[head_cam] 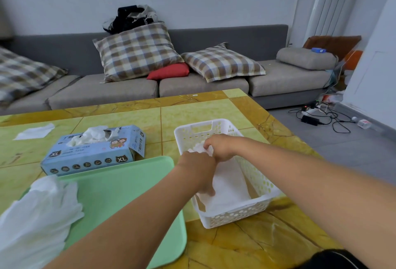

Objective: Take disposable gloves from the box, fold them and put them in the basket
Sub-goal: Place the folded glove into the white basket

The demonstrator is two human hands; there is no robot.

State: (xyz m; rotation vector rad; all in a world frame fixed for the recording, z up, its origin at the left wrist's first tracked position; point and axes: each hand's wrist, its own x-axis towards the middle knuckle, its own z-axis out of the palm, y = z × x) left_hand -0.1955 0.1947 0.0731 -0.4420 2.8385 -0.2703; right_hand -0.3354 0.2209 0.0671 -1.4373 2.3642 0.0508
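A grey sofa [192,84] with checked cushions fills the upper half of the frame. Below it the glossy yellow-and-green tiled bench [246,247] carries everything else. A smooth mint-green tray [128,187] lies lower left, with a crumpled, thin white glove [38,215] draped over its left edge. Above the tray sits the pale blue cardboard box [94,150], gloves bunching out of its top opening. Right of centre stands the white perforated plastic basket [257,185], holding folded gloves [229,191]. Both hands reach into it: the left hand [199,170] presses down on the folded stack, fingers pointing downward, while the right hand [220,146] has its fingers curled, pinching a white fold.
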